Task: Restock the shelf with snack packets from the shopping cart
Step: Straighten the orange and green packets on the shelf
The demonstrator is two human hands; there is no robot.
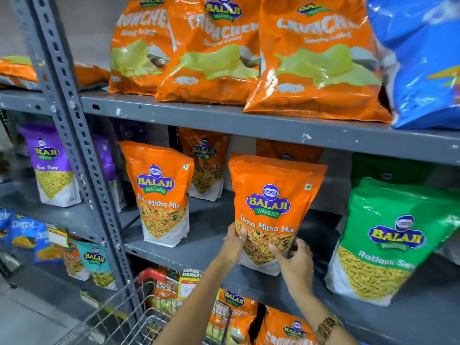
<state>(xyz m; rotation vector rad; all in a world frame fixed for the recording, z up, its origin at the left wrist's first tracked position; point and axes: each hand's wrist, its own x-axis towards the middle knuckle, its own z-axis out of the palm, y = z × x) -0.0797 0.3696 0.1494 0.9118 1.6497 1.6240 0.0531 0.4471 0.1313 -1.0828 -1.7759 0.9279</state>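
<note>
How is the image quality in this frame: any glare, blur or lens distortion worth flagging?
Head view: wide-angle bowing bends the grey upright and shelf edges. Overhead glare streaks the glossy Crunchex bags and the blue bag. The packs at the far left are soft and smeared. The held Tikha Mitha Mix packet and both hands, left and right, stay fairly sharp.

The light is bright and even, and it seems to come from above. White glare lies on the orange chip bags (316, 58) at 12 o'clock and on the blue bag (423, 58) at 2 o'clock. The shelf recess (331, 197) under the upper board is in shadow. Edges bend from the wide lens; the grey upright (74, 135) at 9 o'clock leans. Packets near the borders are soft and smeared.
</note>
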